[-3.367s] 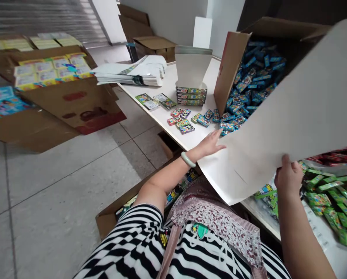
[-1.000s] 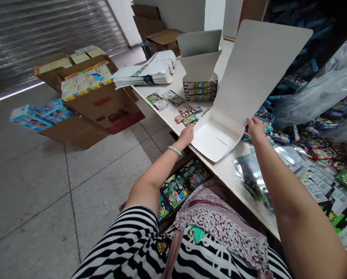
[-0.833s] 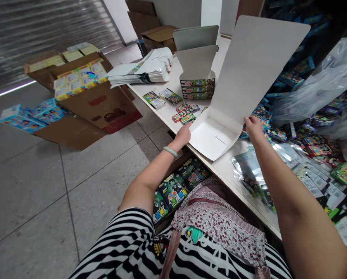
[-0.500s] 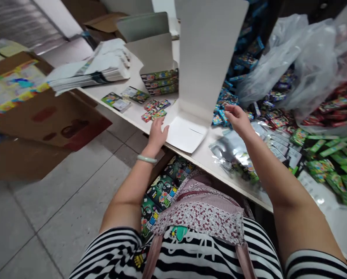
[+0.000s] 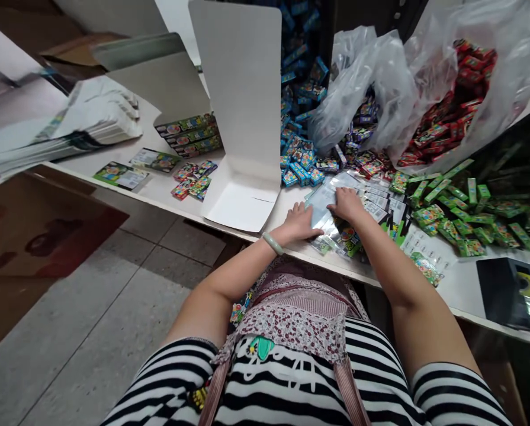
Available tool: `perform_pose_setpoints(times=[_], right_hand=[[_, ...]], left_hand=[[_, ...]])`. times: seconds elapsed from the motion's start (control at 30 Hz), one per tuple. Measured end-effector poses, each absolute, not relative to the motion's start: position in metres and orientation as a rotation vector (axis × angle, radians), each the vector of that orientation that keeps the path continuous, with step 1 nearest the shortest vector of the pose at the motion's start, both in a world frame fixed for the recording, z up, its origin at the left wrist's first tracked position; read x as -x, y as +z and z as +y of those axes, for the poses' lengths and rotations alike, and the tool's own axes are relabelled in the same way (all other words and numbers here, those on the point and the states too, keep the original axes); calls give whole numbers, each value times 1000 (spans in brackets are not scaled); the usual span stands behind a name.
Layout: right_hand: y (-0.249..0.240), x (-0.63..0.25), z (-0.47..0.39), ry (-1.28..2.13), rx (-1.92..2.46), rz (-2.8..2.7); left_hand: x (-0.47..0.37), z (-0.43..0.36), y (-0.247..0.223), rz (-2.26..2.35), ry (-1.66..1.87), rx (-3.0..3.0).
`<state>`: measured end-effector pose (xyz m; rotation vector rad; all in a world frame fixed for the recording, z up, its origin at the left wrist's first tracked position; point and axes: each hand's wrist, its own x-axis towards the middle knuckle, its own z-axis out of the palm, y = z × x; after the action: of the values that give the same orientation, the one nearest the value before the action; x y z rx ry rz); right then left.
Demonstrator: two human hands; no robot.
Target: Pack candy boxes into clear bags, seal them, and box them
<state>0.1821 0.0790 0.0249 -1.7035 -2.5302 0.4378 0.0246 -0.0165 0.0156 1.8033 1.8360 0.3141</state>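
My left hand (image 5: 301,222) lies at the near left edge of a pile of clear plastic bags (image 5: 320,204), its fingers spread. On top of the same bags rests my right hand (image 5: 348,205), fingers stretched forward and touching the plastic. Neither hand grips anything that I can make out. Left of my hands stands a white carton (image 5: 242,204) with its tall lid raised and its white inside bare. Black-and-green printed cards (image 5: 391,228) lie partly under and beside my right forearm.
Small blue packs (image 5: 300,160), green packs (image 5: 462,219) and bagged red packs (image 5: 442,127) crowd the table's back and right. A tape dispenser (image 5: 508,293) stands at right. Leftward are an open box of packs (image 5: 193,136), four-colour packs (image 5: 196,177) and stacked white cardboard (image 5: 91,112).
My view has turned to the right. My left hand has moved from beside the white carton to the plastic bags, and my right hand has come down onto them.
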Motion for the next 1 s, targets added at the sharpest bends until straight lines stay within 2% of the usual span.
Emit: perform_pose_setpoints(times=[0.3, 0.47, 0.67, 0.77, 0.83, 0.93, 1.0], right_hand=[[20, -210, 77, 587, 1593, -2480], [25, -223, 73, 705, 1490, -2306], [40, -226, 50, 899, 1396, -1968], [43, -225, 32, 1130, 1272, -1583], [40, -229, 19, 1143, 1234, -1374], [34, -239, 1, 1150, 1177, -1159], [31, -242, -10, 1250, 1105, -1031]], left_hand=[[-17, -17, 0, 1751, 650, -1585], [-10, -6, 11, 1548, 871, -1486], [-33, -22, 47, 1365, 1158, -1632], [-57, -41, 61, 1221, 1107, -2007], [-65, -49, 66, 1121, 1079, -2194], [-58, -47, 69, 1313, 1285, -2014], [-49, -41, 66, 1417, 1286, -1733]])
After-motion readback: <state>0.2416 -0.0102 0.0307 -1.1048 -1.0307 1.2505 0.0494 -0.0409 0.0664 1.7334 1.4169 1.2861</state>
